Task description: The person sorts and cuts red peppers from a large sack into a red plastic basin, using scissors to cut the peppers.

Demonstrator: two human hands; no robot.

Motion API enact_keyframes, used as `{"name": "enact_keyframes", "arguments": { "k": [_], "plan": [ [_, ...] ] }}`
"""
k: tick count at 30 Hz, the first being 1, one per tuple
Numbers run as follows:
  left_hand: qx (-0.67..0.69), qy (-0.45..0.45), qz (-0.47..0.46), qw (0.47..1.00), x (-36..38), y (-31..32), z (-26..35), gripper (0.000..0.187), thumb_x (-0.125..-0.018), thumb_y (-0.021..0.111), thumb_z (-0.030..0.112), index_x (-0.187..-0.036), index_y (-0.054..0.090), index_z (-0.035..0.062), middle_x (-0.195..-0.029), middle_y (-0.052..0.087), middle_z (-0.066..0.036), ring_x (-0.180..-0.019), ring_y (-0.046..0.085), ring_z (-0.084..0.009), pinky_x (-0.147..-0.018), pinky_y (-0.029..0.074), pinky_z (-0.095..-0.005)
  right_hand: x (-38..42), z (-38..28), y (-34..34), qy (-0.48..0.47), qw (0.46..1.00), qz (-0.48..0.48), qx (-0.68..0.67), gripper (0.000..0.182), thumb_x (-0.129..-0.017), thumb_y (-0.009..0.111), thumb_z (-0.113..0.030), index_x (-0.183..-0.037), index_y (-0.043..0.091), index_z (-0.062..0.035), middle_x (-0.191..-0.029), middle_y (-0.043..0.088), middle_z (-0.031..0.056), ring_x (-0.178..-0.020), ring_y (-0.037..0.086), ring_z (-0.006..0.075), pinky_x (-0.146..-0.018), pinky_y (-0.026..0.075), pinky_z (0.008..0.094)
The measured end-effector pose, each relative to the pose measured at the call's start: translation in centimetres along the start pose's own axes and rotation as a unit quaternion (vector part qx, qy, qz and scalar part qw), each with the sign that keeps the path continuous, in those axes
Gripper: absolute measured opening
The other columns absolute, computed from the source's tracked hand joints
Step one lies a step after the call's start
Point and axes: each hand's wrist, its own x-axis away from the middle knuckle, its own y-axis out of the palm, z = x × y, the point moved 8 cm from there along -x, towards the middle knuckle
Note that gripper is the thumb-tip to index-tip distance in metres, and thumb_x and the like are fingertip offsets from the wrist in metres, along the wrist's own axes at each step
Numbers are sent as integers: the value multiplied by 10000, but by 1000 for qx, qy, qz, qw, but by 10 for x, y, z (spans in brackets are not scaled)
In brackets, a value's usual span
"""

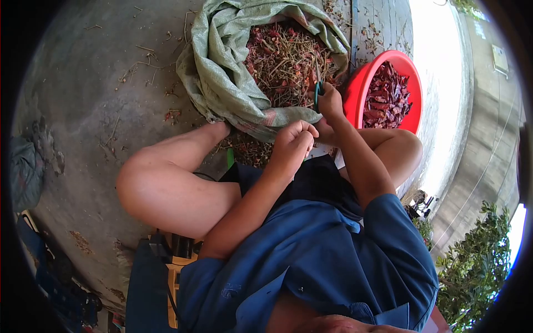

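Note:
My right hand [331, 102] is closed around the teal handles of a pair of scissors [318, 94], whose blades point away from me over the sack's opening. My left hand [294, 145] is curled with fingers and thumb pressed together, close to the sack's near rim; whatever it may hold is too small or hidden to make out. Between my legs stands a pale green woven sack [222, 61] with its rim rolled down. Inside lie dry stems [288, 61] mixed with red dried chilli pieces. A red basin [361, 83] beside my right hand holds dark red dried chillies [386, 97].
Loose stems and bits litter the concrete floor [83, 105] around the sack. My bare knees flank it on both sides. A wooden stool [173, 277] is partly visible under me. Grey-green cloth [25, 172] lies at far left, and a leafy plant [477, 266] grows at right.

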Motion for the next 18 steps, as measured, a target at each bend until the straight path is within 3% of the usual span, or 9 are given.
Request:
{"name": "enact_keyframes", "arguments": {
  "k": [1, 3, 5, 7, 8, 11, 13, 17, 18],
  "plan": [
    [6, -8, -2, 1000, 1, 2, -1, 105, -885, 483, 42, -911, 584, 30, -649, 488, 38, -531, 406, -25, -479, 312, -181, 1, 10, -8, -4, 997, -10, -77, 289, -790, 760, -289, -875, 649, -36, -805, 691, 181, -752, 692, 316, -679, 513, 428],
    [10, -4, -16, 1000, 1, 8, 0, 108, -884, 482, 40, -910, 586, 29, -650, 492, 36, -532, 407, -25, -479, 312, -181, 1, 32, -44, 25, 974, 54, -219, 219, -791, 774, -166, -858, 653, 3, -676, 634, 49, -621, 600, 137, -576, 482, 328],
    [13, 0, -22, 1000, 3, 9, -1, 112, -883, 481, 39, -910, 588, 27, -652, 496, 35, -533, 408, -26, -480, 313, -180, 10, 57, -95, 114, 939, 155, -287, 149, -813, 752, -130, -851, 654, -25, -653, 605, 13, -559, 563, 104, -494, 434, 266],
    [-3, 4, -19, 1000, 4, 11, -4, 115, -881, 480, 38, -908, 591, 26, -654, 501, 33, -533, 408, -27, -479, 313, -182, 13, 116, -138, 155, 909, 309, -234, 211, -834, 771, -196, -846, 661, -16, -657, 624, 32, -543, 573, 128, -445, 441, 293],
    [-1, 1, -23, 1000, 6, 12, -5, 118, -880, 477, 38, -907, 591, 25, -655, 500, 32, -533, 411, -27, -476, 315, -186, 30, 120, -153, 241, 881, 345, -216, 226, -843, 777, -220, -829, 660, -27, -662, 638, 40, -549, 588, 136, -466, 467, 299],
    [8, 3, -38, 999, 7, 13, -8, 121, -879, 475, 37, -908, 591, 25, -654, 500, 30, -533, 413, -28, -474, 317, -189, 16, 158, -137, 241, 893, 349, -150, 226, -848, 774, -218, -839, 640, -36, -754, 679, 63, -566, 611, 141, -500, 491, 285],
    [11, 4, -37, 999, 5, 11, -9, 120, -879, 474, 37, -910, 590, 26, -654, 499, 30, -532, 412, -29, -473, 316, -190, 5, 125, -76, 143, 907, 208, -336, 240, -849, 773, -219, -872, 643, -19, -784, 688, 68, -584, 615, 131, -513, 479, 273],
    [1, 2, -9, 1000, 5, 2, -4, 116, -882, 475, 37, -912, 587, 24, -655, 496, 29, -529, 410, -29, -470, 311, -190, 24, -37, 13, -17, 987, -44, -154, 342, -839, 774, -265, -949, 614, 17, -788, 682, 59, -692, 642, 147, -634, 512, 342],
    [-1, 1, -6, 1000, 4, 0, -6, 116, -882, 475, 37, -912, 587, 24, -655, 496, 29, -529, 410, -29, -470, 311, -190, 25, -57, 41, -62, 980, -52, -181, 341, -839, 761, -275, -953, 608, 8, -796, 680, 87, -713, 648, 182, -665, 512, 371]
  ]
}}
